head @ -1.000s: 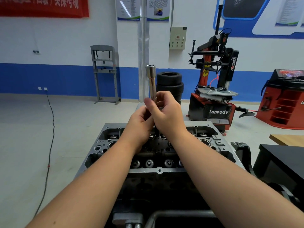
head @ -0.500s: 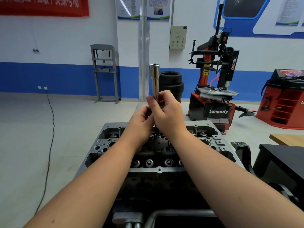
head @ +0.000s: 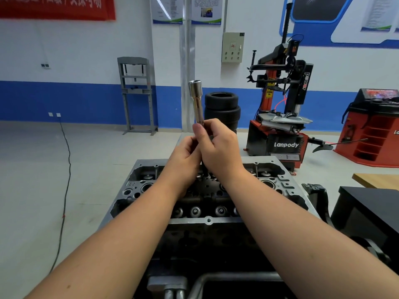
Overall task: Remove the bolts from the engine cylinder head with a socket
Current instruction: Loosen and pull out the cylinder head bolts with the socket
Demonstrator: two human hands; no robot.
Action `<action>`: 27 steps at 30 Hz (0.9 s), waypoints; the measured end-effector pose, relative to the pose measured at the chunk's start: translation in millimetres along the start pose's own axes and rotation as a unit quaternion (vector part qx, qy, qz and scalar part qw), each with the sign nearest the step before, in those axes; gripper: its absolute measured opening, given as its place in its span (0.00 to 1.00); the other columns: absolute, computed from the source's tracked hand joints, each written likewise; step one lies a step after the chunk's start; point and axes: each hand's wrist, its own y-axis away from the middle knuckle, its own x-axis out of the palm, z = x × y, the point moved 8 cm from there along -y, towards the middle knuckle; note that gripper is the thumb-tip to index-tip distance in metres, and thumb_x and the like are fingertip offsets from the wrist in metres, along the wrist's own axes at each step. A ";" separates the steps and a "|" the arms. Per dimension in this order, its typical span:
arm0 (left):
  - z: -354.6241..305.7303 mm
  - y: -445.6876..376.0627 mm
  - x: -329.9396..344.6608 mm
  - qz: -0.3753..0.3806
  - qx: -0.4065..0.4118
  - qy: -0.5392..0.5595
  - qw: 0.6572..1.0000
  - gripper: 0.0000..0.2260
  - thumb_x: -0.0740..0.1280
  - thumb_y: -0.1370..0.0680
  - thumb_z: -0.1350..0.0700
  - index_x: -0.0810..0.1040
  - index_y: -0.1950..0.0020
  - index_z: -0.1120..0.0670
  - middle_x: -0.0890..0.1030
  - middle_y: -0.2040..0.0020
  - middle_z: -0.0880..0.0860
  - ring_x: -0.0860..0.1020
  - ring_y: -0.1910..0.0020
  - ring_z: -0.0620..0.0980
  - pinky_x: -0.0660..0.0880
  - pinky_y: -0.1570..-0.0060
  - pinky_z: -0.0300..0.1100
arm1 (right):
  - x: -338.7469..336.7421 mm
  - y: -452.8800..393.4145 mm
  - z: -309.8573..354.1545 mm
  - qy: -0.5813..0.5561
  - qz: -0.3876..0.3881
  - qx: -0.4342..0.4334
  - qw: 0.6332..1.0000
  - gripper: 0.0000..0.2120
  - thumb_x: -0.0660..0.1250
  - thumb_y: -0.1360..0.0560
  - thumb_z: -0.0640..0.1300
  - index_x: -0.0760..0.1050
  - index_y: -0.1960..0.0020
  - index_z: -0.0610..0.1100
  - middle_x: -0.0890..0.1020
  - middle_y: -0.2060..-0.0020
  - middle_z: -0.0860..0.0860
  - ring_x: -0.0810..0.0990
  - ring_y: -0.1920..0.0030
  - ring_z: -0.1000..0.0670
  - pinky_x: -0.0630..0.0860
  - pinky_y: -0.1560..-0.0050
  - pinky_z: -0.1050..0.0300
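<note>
cylinder head [head: 287,186]: big, grey, lies flat under both arms | right hand [head: 220,147]: fingers wrapped round the long socket | left hand [head: 183,156]: pinches its low end | long socket [head: 197,102]: shiny, stands up above the hands

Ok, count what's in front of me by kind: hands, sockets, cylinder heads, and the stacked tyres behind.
Bare hands: 2, left hand and right hand
Long chrome steel socket: 1
Grey metal engine cylinder head: 1
Stacked black rubber tyres: 2
Total: 6
</note>
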 end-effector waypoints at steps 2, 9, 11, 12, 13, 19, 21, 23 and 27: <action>1.7 -0.1 1.1 0.009 -0.015 0.001 1.000 0.14 0.56 0.13 0.43 0.80 0.37 0.44 0.86 0.45 0.46 0.84 0.45 0.45 0.82 0.46 0.47 | 1.0 -1.2 -4.2 0.002 0.010 0.017 1.000 0.09 0.63 0.17 0.46 0.78 0.47 0.41 0.79 0.61 0.55 0.80 0.56 0.52 0.77 0.54 0.54; 4.0 -2.2 -4.1 -0.002 -0.006 0.016 1.000 0.12 0.65 0.16 0.45 0.78 0.37 0.50 0.86 0.46 0.52 0.85 0.45 0.55 0.83 0.47 0.54 | 2.6 0.9 -3.4 -0.028 0.020 0.023 0.999 0.09 0.62 0.18 0.51 0.76 0.50 0.46 0.80 0.62 0.54 0.79 0.59 0.55 0.78 0.57 0.55; 4.6 -2.8 -5.1 -0.004 0.001 0.009 1.000 0.11 0.67 0.17 0.46 0.78 0.38 0.49 0.85 0.45 0.53 0.84 0.45 0.57 0.83 0.45 0.58 | 2.2 0.3 -3.3 -0.028 0.016 0.022 0.999 0.08 0.66 0.19 0.51 0.73 0.51 0.47 0.78 0.64 0.55 0.78 0.62 0.55 0.77 0.60 0.57; 4.8 -2.8 -5.5 -0.008 0.001 0.008 1.000 0.10 0.66 0.17 0.46 0.78 0.39 0.49 0.86 0.46 0.53 0.84 0.46 0.56 0.83 0.46 0.57 | 1.1 -0.5 -3.7 -0.029 0.010 0.023 0.999 0.08 0.66 0.19 0.50 0.73 0.52 0.46 0.78 0.64 0.55 0.78 0.63 0.54 0.76 0.61 0.58; 5.0 -2.8 -5.5 -0.012 -0.001 0.011 1.000 0.11 0.65 0.16 0.44 0.79 0.40 0.49 0.86 0.47 0.52 0.85 0.48 0.55 0.83 0.49 0.54 | 0.1 -1.4 -4.4 -0.031 0.006 0.024 0.999 0.08 0.65 0.18 0.49 0.73 0.53 0.45 0.78 0.65 0.54 0.77 0.63 0.54 0.75 0.62 0.59; 4.2 -1.3 -0.5 0.008 -0.023 0.026 0.999 0.13 0.60 0.13 0.46 0.83 0.43 0.49 0.88 0.52 0.50 0.85 0.53 0.47 0.80 0.55 0.40 | -0.1 -2.0 -9.3 -0.025 0.011 0.056 0.998 0.17 0.57 0.15 0.48 0.78 0.53 0.39 0.80 0.63 0.50 0.78 0.60 0.53 0.75 0.57 0.53; 3.5 -2.0 -1.6 0.008 -0.011 0.014 1.000 0.11 0.63 0.15 0.46 0.82 0.41 0.49 0.87 0.51 0.51 0.85 0.52 0.49 0.81 0.54 0.44 | 1.6 -2.2 -7.0 -0.028 0.019 0.048 0.998 0.14 0.59 0.16 0.50 0.77 0.52 0.43 0.78 0.63 0.54 0.78 0.60 0.55 0.76 0.56 0.53; 6.6 -2.0 -4.3 0.005 -0.004 0.015 1.000 0.07 0.67 0.17 0.48 0.80 0.41 0.48 0.86 0.49 0.53 0.85 0.50 0.56 0.83 0.52 0.51 | 3.0 -0.7 -7.4 -0.028 0.024 0.039 0.999 0.10 0.64 0.18 0.53 0.73 0.51 0.46 0.77 0.64 0.56 0.76 0.63 0.58 0.76 0.59 0.58; 7.9 -3.9 -6.2 -0.008 -0.006 0.017 1.000 0.06 0.68 0.17 0.46 0.80 0.44 0.46 0.86 0.50 0.52 0.85 0.49 0.58 0.84 0.50 0.55 | 1.2 -0.6 -6.7 -0.033 0.014 0.026 0.999 0.12 0.65 0.18 0.49 0.74 0.55 0.42 0.78 0.65 0.50 0.77 0.64 0.52 0.76 0.61 0.54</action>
